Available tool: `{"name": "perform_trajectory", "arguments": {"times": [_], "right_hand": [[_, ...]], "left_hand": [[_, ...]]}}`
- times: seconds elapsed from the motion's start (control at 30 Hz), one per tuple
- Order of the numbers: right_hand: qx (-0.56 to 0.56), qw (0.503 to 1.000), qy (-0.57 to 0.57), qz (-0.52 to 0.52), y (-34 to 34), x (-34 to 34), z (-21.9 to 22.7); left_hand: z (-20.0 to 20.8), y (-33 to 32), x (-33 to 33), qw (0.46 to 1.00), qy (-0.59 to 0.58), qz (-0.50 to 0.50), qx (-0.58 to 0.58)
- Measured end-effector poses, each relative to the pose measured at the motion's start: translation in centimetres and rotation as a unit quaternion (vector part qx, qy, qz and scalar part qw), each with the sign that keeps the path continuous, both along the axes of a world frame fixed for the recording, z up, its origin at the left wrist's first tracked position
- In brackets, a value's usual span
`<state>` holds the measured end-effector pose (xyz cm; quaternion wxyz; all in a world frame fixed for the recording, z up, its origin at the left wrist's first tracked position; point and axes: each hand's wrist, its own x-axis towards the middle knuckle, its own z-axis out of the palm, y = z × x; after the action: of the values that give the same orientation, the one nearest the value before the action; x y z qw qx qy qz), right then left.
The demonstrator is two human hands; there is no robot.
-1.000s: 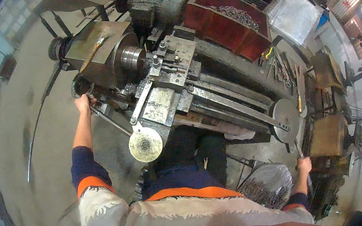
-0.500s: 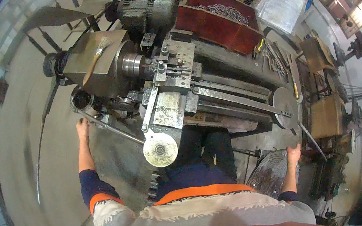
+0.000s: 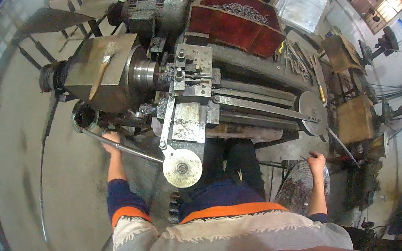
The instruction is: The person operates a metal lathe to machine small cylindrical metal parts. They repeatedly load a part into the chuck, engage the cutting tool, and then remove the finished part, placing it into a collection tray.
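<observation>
My left hand (image 3: 110,143) is low at the left, beside the long metal lever bar (image 3: 130,150) of a small lathe; the bar crosses in front of it and its fingers are mostly hidden. Over a round wire-mesh basket (image 3: 295,186) at the lower right, my right hand (image 3: 317,162) is closed in a pinch, with a small dark tip showing at the fingers. The lathe's chuck (image 3: 145,75) faces the tool slide (image 3: 196,67). A pale round disc (image 3: 182,168) ends the bar, and a grey disc (image 3: 312,113) joins a long flat link (image 3: 262,108).
On the headstock cover lies a wooden-handled brush (image 3: 99,77). Behind the bed stand a motor (image 3: 158,14) and a dark red tray (image 3: 229,29) holding many small metal parts. Hand tools (image 3: 302,61) lie at the right end. Other machines (image 3: 360,117) line the right side.
My left hand has moved right and slightly down, in beside the lever bar. My right hand has shifted slightly up and left over the basket, its fingers now pinched. The view has shifted a little.
</observation>
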<state>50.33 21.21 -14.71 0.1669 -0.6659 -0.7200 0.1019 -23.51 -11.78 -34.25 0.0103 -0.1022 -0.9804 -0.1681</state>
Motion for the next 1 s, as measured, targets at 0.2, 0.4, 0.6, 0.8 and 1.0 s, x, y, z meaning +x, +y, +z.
{"name": "perform_trajectory", "arguments": {"times": [0.2,0.4,0.6,0.8,1.0], "right_hand": [[0.031,0.997,-0.006,0.075,2.9,-5.6,7.5],[0.154,0.934,0.103,0.305,5.8,-21.9,14.9],[0.201,0.753,0.093,0.62,-1.5,-43.1,18.5],[0.127,0.779,-0.138,0.598,-6.0,-54.0,16.4],[0.09,0.778,-0.154,0.602,-5.8,-55.0,15.6]], "left_hand": [[7.1,-3.5,-0.3,0.966,-0.009,-0.192,-0.175],[7.6,-5.7,-1.0,0.974,-0.052,-0.15,-0.164],[23.5,-12.5,-1.5,0.989,0.124,-0.069,-0.036],[27.2,-26.0,-2.2,0.978,0.156,0.062,-0.124],[27.4,-19.3,8.4,0.978,0.114,0.135,-0.11]]}}
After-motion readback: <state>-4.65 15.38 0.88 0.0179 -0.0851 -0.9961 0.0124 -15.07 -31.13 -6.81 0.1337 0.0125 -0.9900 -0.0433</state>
